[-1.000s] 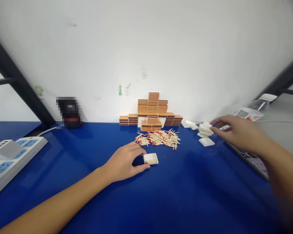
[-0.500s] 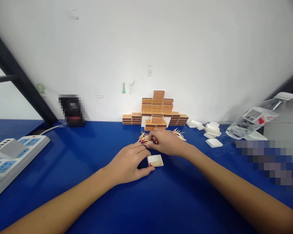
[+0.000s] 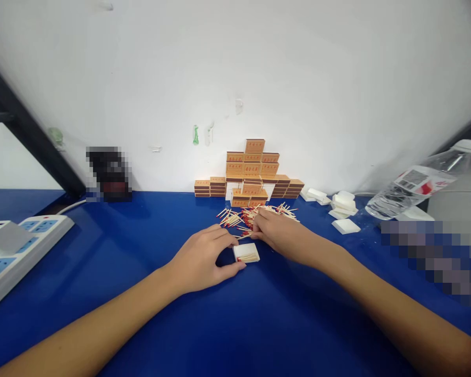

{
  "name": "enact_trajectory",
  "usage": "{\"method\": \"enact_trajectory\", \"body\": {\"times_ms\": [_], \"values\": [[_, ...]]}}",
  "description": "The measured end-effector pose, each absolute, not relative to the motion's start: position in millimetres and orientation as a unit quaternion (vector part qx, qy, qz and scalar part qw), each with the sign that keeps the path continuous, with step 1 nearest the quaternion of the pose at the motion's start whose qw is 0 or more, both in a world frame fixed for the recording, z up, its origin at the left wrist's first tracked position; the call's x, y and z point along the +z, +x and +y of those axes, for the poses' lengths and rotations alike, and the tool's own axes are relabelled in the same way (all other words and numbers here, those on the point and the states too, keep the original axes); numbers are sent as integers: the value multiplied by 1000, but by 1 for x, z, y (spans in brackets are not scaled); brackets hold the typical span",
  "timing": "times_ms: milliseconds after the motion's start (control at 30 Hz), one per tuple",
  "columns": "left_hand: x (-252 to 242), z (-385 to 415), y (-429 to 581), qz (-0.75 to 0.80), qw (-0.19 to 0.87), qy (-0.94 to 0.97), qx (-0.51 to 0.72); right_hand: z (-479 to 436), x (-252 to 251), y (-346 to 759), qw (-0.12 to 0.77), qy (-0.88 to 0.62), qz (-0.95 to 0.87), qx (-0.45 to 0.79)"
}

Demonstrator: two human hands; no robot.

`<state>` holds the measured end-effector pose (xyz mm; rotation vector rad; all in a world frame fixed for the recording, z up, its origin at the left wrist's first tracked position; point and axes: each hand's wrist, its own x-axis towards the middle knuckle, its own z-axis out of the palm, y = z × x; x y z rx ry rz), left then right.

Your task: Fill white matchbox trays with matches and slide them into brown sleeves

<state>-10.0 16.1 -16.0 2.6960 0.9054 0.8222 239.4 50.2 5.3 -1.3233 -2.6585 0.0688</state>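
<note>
A small white matchbox tray (image 3: 246, 252) lies on the blue table (image 3: 235, 324) with a few red-tipped matches in it. My left hand (image 3: 202, 258) pinches the tray's left side between thumb and fingers. My right hand (image 3: 279, 233) rests just behind the tray at the near edge of a loose pile of matches (image 3: 255, 215), its fingers closed in a pinch on some of them. One match pokes out by the fingertips toward the tray.
Stacked orange matchboxes (image 3: 251, 175) stand against the white wall. Several empty white trays (image 3: 341, 212) lie at the right, beside a tipped plastic water bottle (image 3: 412, 184). A white power strip (image 3: 13, 248) sits at the left edge, and a dark object (image 3: 109, 173) by the wall.
My right hand swung from the white trays at the right over to the match pile and has pulled a pinch of matches back toward the tray. My left hand stayed on the tray.
</note>
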Motion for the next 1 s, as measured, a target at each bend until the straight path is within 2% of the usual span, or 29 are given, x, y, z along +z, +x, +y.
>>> {"method": "enact_trajectory", "body": {"times_ms": [133, 267, 367, 500, 667, 1000], "values": [[-15, 17, -10, 318, 93, 901, 279, 41, 6, 256, 114, -428, -896, -25], [-13, 17, -9, 322, 101, 900, 276, 30, 10, 250, 143, -413, -900, 11], [-14, 18, -9, 322, 103, 900, 273, 23, 5, 235, 125, -388, -913, 23], [-15, 18, -10, 321, 104, 900, 274, 19, -4, 228, 94, -361, -927, -24], [-14, 17, -9, 322, 104, 901, 271, 15, 5, 234, 113, -357, -927, -25], [-11, 16, -9, 316, 93, 904, 272, 18, 5, 241, 150, -362, -911, 131]]}}
